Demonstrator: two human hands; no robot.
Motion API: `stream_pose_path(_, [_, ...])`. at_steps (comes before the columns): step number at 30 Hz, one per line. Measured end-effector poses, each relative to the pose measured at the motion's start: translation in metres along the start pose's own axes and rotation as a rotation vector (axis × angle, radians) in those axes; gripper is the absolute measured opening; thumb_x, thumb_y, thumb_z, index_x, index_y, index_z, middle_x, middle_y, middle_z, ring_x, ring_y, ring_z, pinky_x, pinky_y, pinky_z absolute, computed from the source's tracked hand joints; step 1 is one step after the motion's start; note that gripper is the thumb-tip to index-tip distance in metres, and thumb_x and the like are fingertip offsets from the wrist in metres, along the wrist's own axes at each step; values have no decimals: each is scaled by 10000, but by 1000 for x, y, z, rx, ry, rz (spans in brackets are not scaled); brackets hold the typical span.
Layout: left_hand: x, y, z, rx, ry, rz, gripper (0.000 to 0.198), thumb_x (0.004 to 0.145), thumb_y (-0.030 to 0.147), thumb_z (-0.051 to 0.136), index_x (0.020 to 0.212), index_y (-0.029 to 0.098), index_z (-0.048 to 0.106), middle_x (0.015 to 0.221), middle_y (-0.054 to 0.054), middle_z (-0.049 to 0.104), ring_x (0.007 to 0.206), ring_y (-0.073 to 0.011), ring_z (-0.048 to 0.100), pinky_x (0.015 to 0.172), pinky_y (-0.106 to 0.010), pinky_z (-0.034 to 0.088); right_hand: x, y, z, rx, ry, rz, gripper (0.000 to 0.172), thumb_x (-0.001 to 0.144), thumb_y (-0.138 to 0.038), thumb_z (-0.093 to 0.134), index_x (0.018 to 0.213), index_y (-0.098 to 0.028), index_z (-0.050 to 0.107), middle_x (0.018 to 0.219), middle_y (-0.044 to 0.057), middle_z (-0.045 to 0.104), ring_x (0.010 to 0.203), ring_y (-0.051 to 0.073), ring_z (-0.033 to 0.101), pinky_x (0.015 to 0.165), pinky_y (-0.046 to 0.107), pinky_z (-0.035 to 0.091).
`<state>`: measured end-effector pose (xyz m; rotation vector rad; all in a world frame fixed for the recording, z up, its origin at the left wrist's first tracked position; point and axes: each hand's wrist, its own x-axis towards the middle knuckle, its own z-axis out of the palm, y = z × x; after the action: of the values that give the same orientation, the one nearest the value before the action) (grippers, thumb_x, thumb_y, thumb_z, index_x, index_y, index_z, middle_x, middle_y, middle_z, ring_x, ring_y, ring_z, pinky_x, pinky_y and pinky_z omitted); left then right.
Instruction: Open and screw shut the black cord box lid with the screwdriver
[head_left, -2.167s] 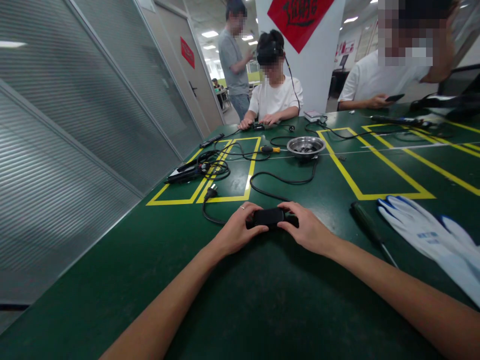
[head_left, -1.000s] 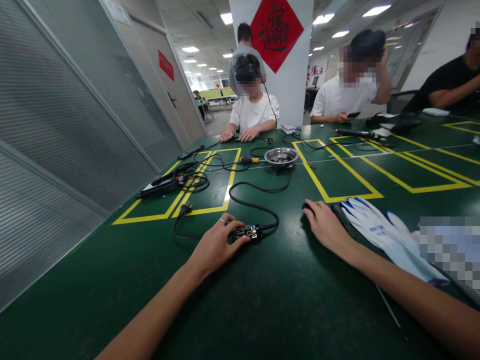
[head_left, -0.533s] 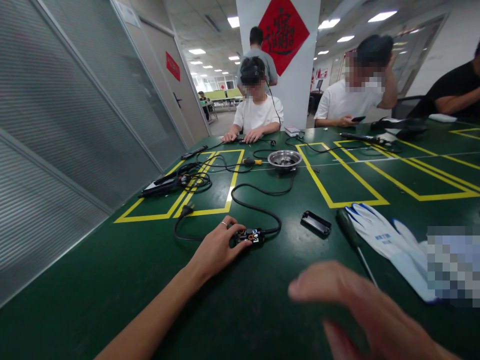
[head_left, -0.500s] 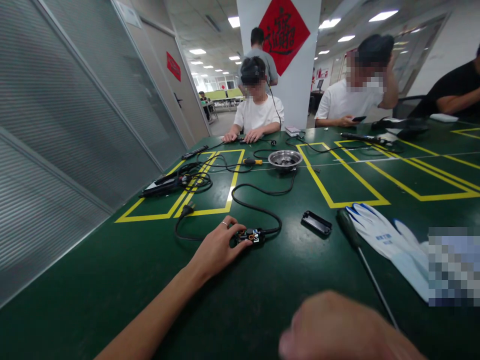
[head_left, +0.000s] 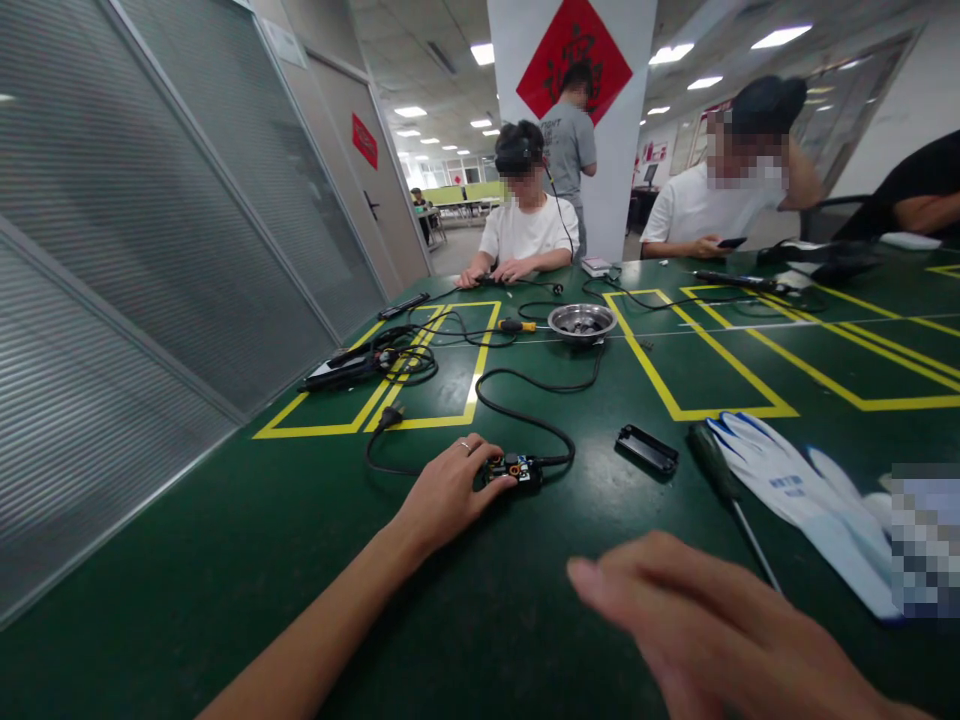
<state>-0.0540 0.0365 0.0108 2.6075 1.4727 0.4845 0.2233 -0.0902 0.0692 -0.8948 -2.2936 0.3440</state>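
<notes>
My left hand (head_left: 457, 490) rests on the table with thumb and fingers closed round an opened adapter (head_left: 525, 470), a black half-case with a circuit board and copper-coloured coils showing. A black cable (head_left: 562, 440) leaves its right end, and a cord with a plug (head_left: 390, 416) runs from the left. My right hand (head_left: 697, 610) hovers nearer to me over the table, fingers loosely stretched and nothing seen in them; part of it is out of frame. The black case cover (head_left: 646, 451) lies hollow side up to the right of the adapter.
A dark-handled screwdriver (head_left: 716, 465) lies beside white gloves (head_left: 780, 480) on the right. Farther off are a metal bowl (head_left: 582, 322), a yellow-black screwdriver (head_left: 517, 326) and a coiled cable with a black device (head_left: 345, 368). People sit across the green table (head_left: 187, 560).
My right hand has come up and forward from the lower edge, its fingers extending. My left hand stays on the adapter. The view has shifted slightly left, and the standing person has turned.
</notes>
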Motion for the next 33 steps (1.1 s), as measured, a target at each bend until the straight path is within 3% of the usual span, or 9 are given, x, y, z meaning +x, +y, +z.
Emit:
stream_pose_path(2, [0, 0, 0, 22, 14, -18, 299, 915, 454, 512, 1105, 226, 543, 1006, -43, 587, 937, -220, 581, 850, -346, 466, 18, 14, 8, -83, -36, 93, 475, 896, -138, 389, 1352, -270, 411, 1170, 29, 615, 1021, 135, 590, 871, 290, 518])
stream_pose_path(6, [1, -1, 0, 47, 67, -95, 327, 931, 461, 478, 1139, 210, 497, 1013, -53, 606, 929, -232, 599, 813, -350, 469, 34, 46, 33, -201, -233, 200, 372, 913, -211, 383, 1260, -235, 515, 1171, 66, 588, 1041, 194, 570, 897, 428, 507])
stream_pose_path(11, [1, 0, -1, 1, 140, -147, 299, 942, 440, 459, 1143, 219, 471, 1032, -48, 616, 930, -231, 618, 797, -340, 476, 52, 60, 53, -172, -223, 177, 381, 905, -265, 425, 1274, -217, 507, 1234, 99, 553, 1116, 224, 530, 941, 457, 470])
stream_pose_path(17, [0, -3, 2, -13, 189, -144, 269, 945, 422, 460, 1136, 234, 460, 1056, -38, 608, 977, -231, 610, 836, -355, 477, 85, 71, 85, -142, -213, 112, 611, 844, -395, 548, 1395, -195, 378, 1440, 133, 398, 1337, 269, 343, 1075, 468, 343])
stream_pose_path(21, [0, -5, 2, 1, 221, -181, 271, 944, 416, 458, 1140, 230, 463, 1055, -41, 621, 972, -239, 619, 824, -360, 481, 90, 83, 103, -135, -225, 116, 381, 892, -291, 463, 1246, -188, 556, 1310, 112, 534, 1218, 236, 469, 1026, 433, 395])
stream_pose_path(25, [0, -4, 0, -8, 219, -205, 291, 941, 439, 460, 1140, 228, 465, 1064, -47, 631, 973, -243, 625, 826, -360, 479, 81, 91, 97, -146, -169, 195, 349, 899, -234, 416, 1194, -160, 587, 1191, 125, 580, 1101, 234, 519, 961, 426, 439])
stream_pose_path(33, [1, -4, -5, 4, 246, -300, 340, 949, 489, 405, 1152, 224, 469, 1018, -60, 641, 910, -259, 641, 767, -363, 485, 49, 100, 50, -84, -51, 378, 338, 889, -314, 458, 1197, -202, 545, 1123, 88, 588, 1032, 194, 561, 927, 409, 467])
